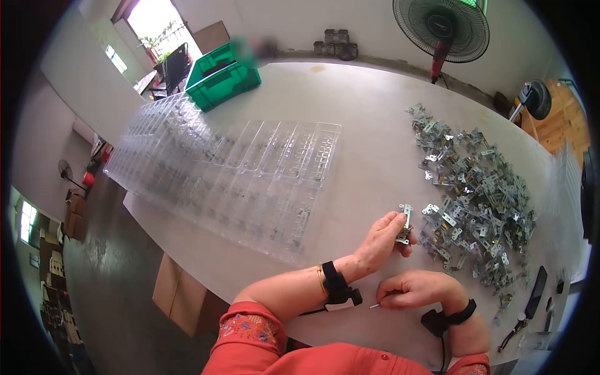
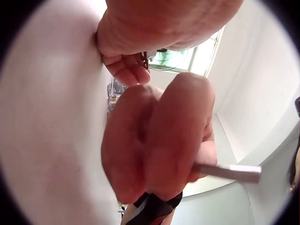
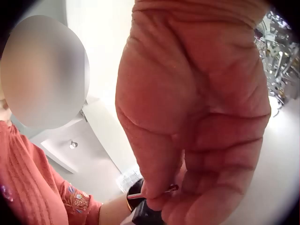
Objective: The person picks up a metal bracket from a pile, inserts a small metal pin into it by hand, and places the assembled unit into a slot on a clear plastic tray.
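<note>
My left hand [image 1: 377, 242] grips a small silver metal bracket [image 1: 405, 219] with punched holes, its thumb laid along it. In the left wrist view only a dark edge of the bracket [image 2: 145, 59] shows past the fingers. Below and nearer my body, my right hand [image 1: 417, 290] pinches a thin metal rod [image 1: 374, 306] between thumb and curled fingers. The rod [image 2: 241, 173] sticks out sideways in the left wrist view; its other end is hidden in the fingers. The two hands are close but apart. A large pile of similar metal brackets [image 1: 478, 194] lies right of my left hand.
Clear plastic compartment boxes [image 1: 250, 187] holding small parts cover the table's left side. A green crate [image 1: 225, 87] stands behind them. At the right lie a dark-handled tool [image 1: 536, 292] and pliers [image 1: 514, 331]. A standing fan [image 1: 441, 28] is beyond the table [image 1: 356, 87].
</note>
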Available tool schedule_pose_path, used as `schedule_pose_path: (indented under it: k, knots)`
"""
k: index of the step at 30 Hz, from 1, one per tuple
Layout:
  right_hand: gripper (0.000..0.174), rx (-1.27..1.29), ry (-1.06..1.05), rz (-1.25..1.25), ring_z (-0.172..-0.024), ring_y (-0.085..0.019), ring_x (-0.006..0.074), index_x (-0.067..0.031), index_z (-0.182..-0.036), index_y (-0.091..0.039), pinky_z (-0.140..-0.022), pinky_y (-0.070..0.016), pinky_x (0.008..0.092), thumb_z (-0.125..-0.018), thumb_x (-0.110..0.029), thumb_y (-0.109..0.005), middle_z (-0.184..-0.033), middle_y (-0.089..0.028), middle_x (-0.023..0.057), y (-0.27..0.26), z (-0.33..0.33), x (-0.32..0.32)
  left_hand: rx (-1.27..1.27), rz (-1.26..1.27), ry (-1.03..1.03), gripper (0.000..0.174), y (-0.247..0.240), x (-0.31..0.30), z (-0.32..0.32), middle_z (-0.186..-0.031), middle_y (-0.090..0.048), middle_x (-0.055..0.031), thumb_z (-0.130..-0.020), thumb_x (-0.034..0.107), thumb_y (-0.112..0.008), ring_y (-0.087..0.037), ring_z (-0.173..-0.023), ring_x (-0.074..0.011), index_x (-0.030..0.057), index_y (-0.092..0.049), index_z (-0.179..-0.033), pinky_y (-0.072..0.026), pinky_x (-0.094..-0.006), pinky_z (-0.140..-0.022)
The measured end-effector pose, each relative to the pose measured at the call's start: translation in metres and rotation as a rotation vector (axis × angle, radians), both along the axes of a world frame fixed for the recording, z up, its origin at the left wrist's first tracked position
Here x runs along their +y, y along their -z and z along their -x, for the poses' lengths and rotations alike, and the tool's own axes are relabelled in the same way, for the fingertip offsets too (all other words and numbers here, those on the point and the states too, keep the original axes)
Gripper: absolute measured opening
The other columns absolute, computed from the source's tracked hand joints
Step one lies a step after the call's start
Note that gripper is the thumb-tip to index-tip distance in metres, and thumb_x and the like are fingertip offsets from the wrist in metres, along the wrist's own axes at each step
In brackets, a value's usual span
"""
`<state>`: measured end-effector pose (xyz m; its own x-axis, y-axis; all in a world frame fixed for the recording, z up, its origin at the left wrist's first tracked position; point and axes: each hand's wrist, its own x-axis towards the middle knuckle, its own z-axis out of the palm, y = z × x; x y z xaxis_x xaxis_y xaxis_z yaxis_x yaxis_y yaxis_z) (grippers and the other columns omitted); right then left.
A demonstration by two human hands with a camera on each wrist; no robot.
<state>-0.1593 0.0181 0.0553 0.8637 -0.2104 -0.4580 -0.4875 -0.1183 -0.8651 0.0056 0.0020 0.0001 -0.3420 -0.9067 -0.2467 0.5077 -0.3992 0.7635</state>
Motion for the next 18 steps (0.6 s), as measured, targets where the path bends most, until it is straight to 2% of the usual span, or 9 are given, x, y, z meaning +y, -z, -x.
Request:
schedule_pose_path:
  k: [2,4,9,11,13,14,16,17,18]
  knots:
    - [0.018,-0.015,0.006,0.022,-0.079,-0.063,0.0146,-0.0071,-0.106,-0.067,-0.073,-0.0505,0.0306,-0.096,-0.02,-0.06,-0.085,-0.067,0.0041,0.005,0.003,0.003,-0.001,-0.002,-0.003,0.027,0.001,0.0,0.0,-0.089,-0.066,-0.0091,-0.108,0.032,-0.045,-0.061,-0.068,-0.0162,0.0066,-0.054,-0.105,-0.0534,-0.0303,-0.066]
    - [0.017,0.016,0.129,-0.194,-0.078,-0.062,0.0126,-0.0057,-0.105,-0.066,-0.072,-0.0501,0.0285,-0.098,-0.02,-0.059,-0.083,-0.065,0.003,0.007,0.006,0.006,-0.004,-0.002,-0.002,0.027,-0.001,0.0,0.001,-0.089,-0.066,-0.0091,-0.108,0.032,-0.046,-0.062,-0.068,-0.0165,0.0066,-0.054,-0.105,-0.0536,-0.0303,-0.065]
    - [0.018,-0.072,0.181,-0.254,-0.077,-0.063,0.0116,-0.0049,-0.103,-0.066,-0.071,-0.0514,0.0279,-0.1,-0.021,-0.058,-0.082,-0.066,0.0035,0.024,0.012,0.007,-0.214,-0.023,0.015,0.026,-0.019,0.002,-0.002,-0.09,-0.068,-0.0099,-0.106,0.03,-0.048,-0.062,-0.068,-0.0163,0.0043,-0.055,-0.107,-0.0544,-0.0291,-0.063]
    - [0.019,-0.112,0.131,-0.2,-0.076,-0.066,0.0131,-0.0044,-0.103,-0.065,-0.069,-0.0525,0.0291,-0.1,-0.022,-0.059,-0.082,-0.068,0.005,0.03,0.014,0.006,-0.274,-0.022,0.058,0.027,-0.023,0.004,-0.005,-0.091,-0.068,-0.0102,-0.106,0.029,-0.049,-0.062,-0.066,-0.0162,0.0037,-0.056,-0.111,-0.0552,-0.0294,-0.062]
    - [0.02,-0.148,0.154,-0.165,-0.075,-0.068,0.0148,-0.0043,-0.103,-0.065,-0.069,-0.0534,0.0303,-0.1,-0.023,-0.06,-0.083,-0.069,0.006,0.028,0.016,0.006,-0.451,-0.001,0.023,0.029,-0.039,0.007,-0.007,-0.086,-0.067,-0.0068,-0.105,0.029,-0.05,-0.061,-0.064,-0.0131,0.0016,-0.06,-0.104,-0.0519,-0.0281,-0.059]
    - [0.02,-0.147,0.14,-0.133,-0.075,-0.068,0.0152,-0.0044,-0.103,-0.065,-0.07,-0.0536,0.0306,-0.099,-0.023,-0.06,-0.083,-0.069,0.0057,0.026,0.016,0.007,-0.457,-0.004,0.053,0.029,-0.036,0.006,-0.013,-0.086,-0.067,-0.0068,-0.105,0.029,-0.05,-0.061,-0.064,-0.0131,0.0016,-0.06,-0.104,-0.0519,-0.0281,-0.059]
    - [0.02,-0.144,0.135,-0.115,-0.076,-0.068,0.0154,-0.0047,-0.102,-0.066,-0.071,-0.0539,0.0309,-0.098,-0.024,-0.06,-0.084,-0.069,0.0055,0.027,0.016,0.009,-0.869,0.272,0.113,0.031,-0.024,0.003,-0.025,-0.087,-0.066,-0.0091,-0.102,0.027,-0.053,-0.061,-0.07,-0.0178,-0.0011,-0.065,-0.096,-0.0506,-0.0344,-0.064]
    - [0.02,-0.153,0.152,-0.118,-0.076,-0.068,0.0154,-0.0047,-0.102,-0.066,-0.071,-0.0539,0.0309,-0.098,-0.024,-0.06,-0.084,-0.069,0.0055,0.029,0.017,0.01,-0.874,0.275,0.133,0.031,-0.025,0.004,-0.027,-0.087,-0.066,-0.0091,-0.102,0.027,-0.053,-0.061,-0.07,-0.0178,-0.0011,-0.065,-0.096,-0.0506,-0.0344,-0.064]
    - [0.021,-0.161,0.156,-0.132,-0.076,-0.067,0.0151,-0.0046,-0.101,-0.066,-0.071,-0.0538,0.0308,-0.098,-0.024,-0.06,-0.084,-0.069,0.0058,0.03,0.017,0.011,-1.037,0.381,0.076,0.032,-0.025,0.005,-0.028,-0.086,-0.065,-0.0075,-0.102,0.027,-0.055,-0.059,-0.076,-0.0152,-0.0025,-0.066,-0.095,-0.0484,-0.0311,-0.071]
